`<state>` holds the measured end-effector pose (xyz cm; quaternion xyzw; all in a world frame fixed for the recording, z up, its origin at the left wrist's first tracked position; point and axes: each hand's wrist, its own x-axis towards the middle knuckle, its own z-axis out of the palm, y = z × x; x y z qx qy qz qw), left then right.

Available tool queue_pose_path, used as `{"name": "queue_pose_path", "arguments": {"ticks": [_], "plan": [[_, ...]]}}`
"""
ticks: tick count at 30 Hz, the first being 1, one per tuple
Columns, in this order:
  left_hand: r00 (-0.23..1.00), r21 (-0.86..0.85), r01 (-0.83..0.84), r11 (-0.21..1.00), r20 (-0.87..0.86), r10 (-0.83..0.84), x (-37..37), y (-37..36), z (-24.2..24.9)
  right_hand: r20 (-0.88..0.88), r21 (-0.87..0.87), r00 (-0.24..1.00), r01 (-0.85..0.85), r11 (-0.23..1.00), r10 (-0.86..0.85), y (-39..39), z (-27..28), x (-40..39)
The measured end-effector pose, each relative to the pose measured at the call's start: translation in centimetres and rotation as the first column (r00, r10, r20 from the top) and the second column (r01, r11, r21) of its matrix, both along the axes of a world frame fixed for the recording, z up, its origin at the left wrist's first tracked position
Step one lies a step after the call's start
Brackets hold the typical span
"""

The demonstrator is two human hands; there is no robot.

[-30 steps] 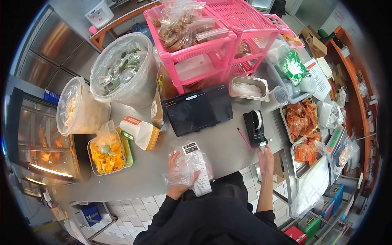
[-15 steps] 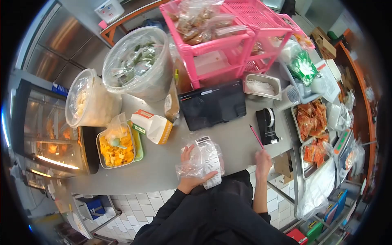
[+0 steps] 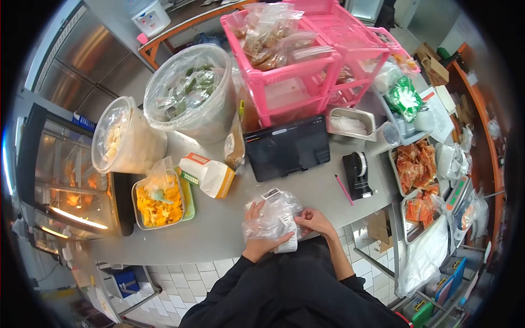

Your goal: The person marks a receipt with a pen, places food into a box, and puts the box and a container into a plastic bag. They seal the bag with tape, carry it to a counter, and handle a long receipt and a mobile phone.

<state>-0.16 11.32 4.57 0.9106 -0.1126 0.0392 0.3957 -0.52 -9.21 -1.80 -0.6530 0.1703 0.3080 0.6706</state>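
Observation:
A clear plastic bag point(image 3: 268, 218) with a printed paper slip point(image 3: 288, 225) lies at the counter's front edge, close to my body. Around its left side my left hand point(image 3: 263, 232) is wrapped, thumb over the slip's lower part. My right hand point(image 3: 317, 221) pinches the right edge of the bag and slip with its fingertips. What is inside the bag cannot be made out. A pink pen point(image 3: 343, 189) lies on the counter beside a black tape dispenser point(image 3: 358, 175).
Behind the bag stands a dark tablet point(image 3: 287, 147), with a pink rack point(image 3: 290, 87) beyond. A paper food box point(image 3: 208, 174), a tray of yellow food point(image 3: 158, 205) and two tubs point(image 3: 131, 139) are left. Trays of reddish food point(image 3: 415, 167) are right.
My right hand has moved left from the pink pen to the bag and now pinches its edge. The pen lies let go on the counter. My left hand stays on the bag.

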Motion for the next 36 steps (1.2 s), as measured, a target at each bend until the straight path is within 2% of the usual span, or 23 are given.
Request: {"name": "queue_pose_path", "arguments": {"ticks": [2, 5, 7, 9, 10, 11, 12, 13, 14, 16, 17, 18, 20, 21, 22, 24, 25, 27, 29, 32, 33, 34, 36], "plan": [[1.0, -0.046, -0.011, 0.999, 0.0, 0.011, -0.2, 0.2, -0.4, 0.012, 0.034, 0.996, 0.086, 0.996, -0.087, -1.0, 0.8, -0.4], [0.998, -0.125, -0.06, 0.99, 0.002, 0.061, -0.3, 0.2, -1.3, 0.467, -0.347, 0.849, 0.432, 0.832, -0.246, -4.1, -0.2, -1.3], [0.996, -0.158, -0.092, 0.983, -0.005, 0.092, -0.1, 0.1, -1.5, 0.754, -0.573, 0.633, 0.764, 0.296, -0.175, -6.7, 2.2, -0.7], [0.996, -0.148, -0.08, 0.986, 0.019, 0.084, -0.2, 0.2, -1.5, 0.759, -0.645, 0.651, 0.758, -0.099, 0.036, -9.9, 2.7, -0.2], [0.996, -0.145, -0.083, 0.986, 0.017, 0.086, -0.2, 0.2, -1.6, 0.757, -0.647, 0.652, 0.756, -0.096, 0.035, -11.1, 2.8, 0.1], [0.998, -0.159, -0.061, 0.985, 0.018, 0.065, -0.1, 0.2, -1.6, 0.635, -0.605, 0.697, 0.716, 0.348, -0.333, -11.8, 3.2, 0.5], [0.999, -0.17, -0.042, 0.985, 0.016, 0.046, -0.1, 0.2, -1.6, 0.32, -0.322, 0.76, 0.649, 0.689, -0.566, -12.6, 3.2, 0.5], [0.998, -0.159, -0.056, 0.986, 0.004, 0.058, -0.4, 0.3, -1.6, 0.221, -0.126, 0.753, 0.652, 0.748, -0.619, -13.5, 2.3, 0.3], [0.999, -0.206, -0.03, 0.978, -0.041, 0.022, -0.4, 0.4, -1.7, 0.208, -0.123, 0.763, 0.641, 0.758, -0.611, -14.0, 1.9, -0.2], [0.997, -0.249, -0.015, 0.968, -0.081, -0.006, 0.2, 0.8, -1.2, 0.05, 0.436, 0.613, 0.697, 0.57, -0.788, -14.9, 1.4, -1.3], [0.999, -0.044, 0.054, 0.998, 0.001, -0.054, 0.4, 0.9, -0.3, 0.041, 0.622, 0.516, 0.657, 0.426, -0.855, -14.9, -0.1, -2.5], [0.991, 0.166, 0.105, 0.98, 0.065, -0.117, 0.3, 0.9, 0.2, 0.036, 0.62, 0.526, 0.655, 0.432, -0.85, -14.1, -0.9, -3.3], [0.997, 0.076, 0.079, 0.994, 0.003, -0.08, 0.1, 1.1, -0.5, 0.156, 0.612, 0.266, 0.73, 0.305, -0.951, -12.8, -2.4, -4.3], [0.997, -0.016, 0.057, 0.998, -0.057, -0.058, 0.1, 1.0, -0.6, 0.21, 0.565, 0.219, 0.768, 0.301, -0.953, -12.4, -3.6, -4.2], [0.997, -0.015, 0.053, 0.998, -0.061, -0.054, 0.0, 0.9, -0.6, 0.207, 0.563, 0.224, 0.769, 0.303, -0.952, -12.5, -4.6, -4.1], [0.998, 0.088, 0.038, 0.995, -0.054, -0.034, 0.1, 0.8, -0.1, 0.281, 0.269, 0.246, 0.908, 0.322, -0.928, -12.2, -5.1, -3.5], [0.998, 0.093, 0.041, 0.995, -0.059, -0.036, -0.1, 0.9, -0.2, 0.275, 0.266, 0.245, 0.91, 0.319, -0.93, -11.8, -5.2, -4.0], [0.999, 0.019, 0.028, 0.999, -0.034, -0.027, 0.2, 0.8, -0.5, 0.301, 0.074, 0.209, 0.968, 0.242, -0.93, -10.4, -3.7, -4.2], [0.999, 0.008, 0.021, 1.0, -0.038, -0.021, 0.4, 0.6, -0.3, 0.192, 0.119, 0.486, 0.851, 0.511, -0.853, -5.8, -0.2, -4.3], [0.999, 0.032, 0.035, 0.999, -0.034, -0.034, 0.1, 0.7, -0.8, 0.156, 0.397, 0.81, 0.473, 0.787, -0.566, 2.0, 3.3, -4.3], [0.999, 0.061, 0.049, 0.997, -0.013, -0.049, 0.2, 0.8, -0.9, 0.143, 0.438, 0.895, 0.327, 0.838, -0.424, 3.2, 2.6, -4.8], [0.999, 0.065, 0.048, 0.997, -0.012, -0.047, 0.0, 0.8, -0.9, 0.143, 0.442, 0.895, 0.325, 0.836, -0.423, 3.3, 1.5, -5.1], [0.999, 0.067, 0.037, 0.997, -0.018, -0.036, 0.1, 0.7, -0.7, -0.092, 0.427, 0.904, 0.414, 0.804, -0.417, 2.9, 0.8, -4.4]]}}
